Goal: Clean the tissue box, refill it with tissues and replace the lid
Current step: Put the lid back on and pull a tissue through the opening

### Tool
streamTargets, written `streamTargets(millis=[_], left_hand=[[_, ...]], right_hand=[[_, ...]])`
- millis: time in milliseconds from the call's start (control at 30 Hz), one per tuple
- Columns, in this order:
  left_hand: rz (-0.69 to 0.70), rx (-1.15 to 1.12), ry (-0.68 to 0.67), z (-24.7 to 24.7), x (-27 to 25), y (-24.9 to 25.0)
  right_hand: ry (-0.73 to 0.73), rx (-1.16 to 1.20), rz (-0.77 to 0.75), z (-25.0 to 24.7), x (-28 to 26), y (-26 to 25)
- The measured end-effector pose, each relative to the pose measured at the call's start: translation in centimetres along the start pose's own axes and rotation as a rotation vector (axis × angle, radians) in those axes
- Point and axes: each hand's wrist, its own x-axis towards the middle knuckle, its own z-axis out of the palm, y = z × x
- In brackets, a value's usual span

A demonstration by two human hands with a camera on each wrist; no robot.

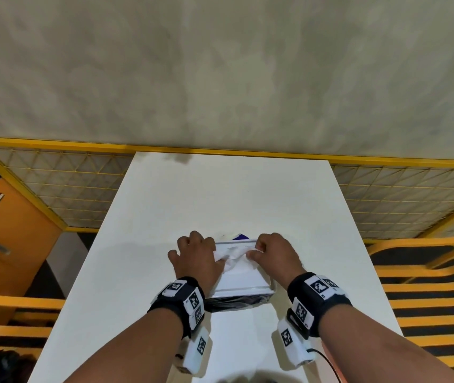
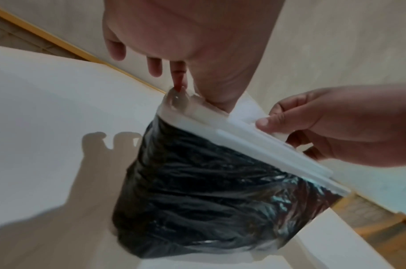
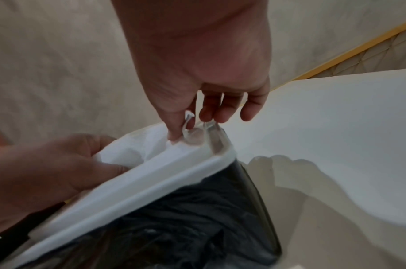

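The tissue box stands on the white table near me, with a dark crinkled body and a white lid on top. White tissue bunches up from the lid's far part. My left hand grips the tissue's left side, fingers curled. My right hand pinches the tissue's right side between thumb and forefinger. In the right wrist view the right hand sits at a clear corner piece of the lid, and the left hand holds the tissue.
A purple-and-white item peeks out just behind the box. A yellow wire-mesh fence runs behind the table. An orange cabinet stands at the left. Orange slatted seats flank the table.
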Motion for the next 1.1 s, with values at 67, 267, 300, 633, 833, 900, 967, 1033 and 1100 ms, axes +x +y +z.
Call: streamTargets(millis=[67, 267, 300, 633, 833, 900, 967, 1033, 1100], left_hand=[[-0.011, -0.109, -0.003, 0.1, 0.1, 0.1], [-0.054, -0.446, -0.040, -0.3, -0.2, -1.8], [-0.083, -0.523, -0.066, -0.3, -0.4, -2.4], [-0.215, -0.945, -0.405, -0.9, -3.2, -4.2], [-0.177, -0.909, -0.296, -0.8, 0.4, -2.7], [-0.188, -0.893, -0.294, -0.3, 1.5, -2.4], [-0.180, -0.891, -0.287, 0.3, 2.2, -2.5], [-0.188, -0.891, -0.285, 0.6, 2.3, -2.6], [-0.185, -0.896, -0.298, 0.6, 2.1, -2.6]], right_hand=[[0.017, 0.032, 0.007, 0.2, -0.1, 0.2], [0.075, 0.216, 0.000, 0.1, -0.7, 0.4], [0.088, 0.287, 0.031, 0.0, -1.2, 0.6], [-0.224, 0.617, 0.266, -0.9, -5.6, 2.9], [-0.073, 0.697, 0.264, -1.0, -2.9, 2.0], [-0.050, 0.698, 0.279, -0.8, -2.1, 1.9], [-0.033, 0.676, 0.286, -0.4, -1.5, 2.1], [-0.034, 0.648, 0.288, -0.2, -1.3, 2.2], [-0.059, 0.629, 0.290, 0.0, -1.2, 2.7]])
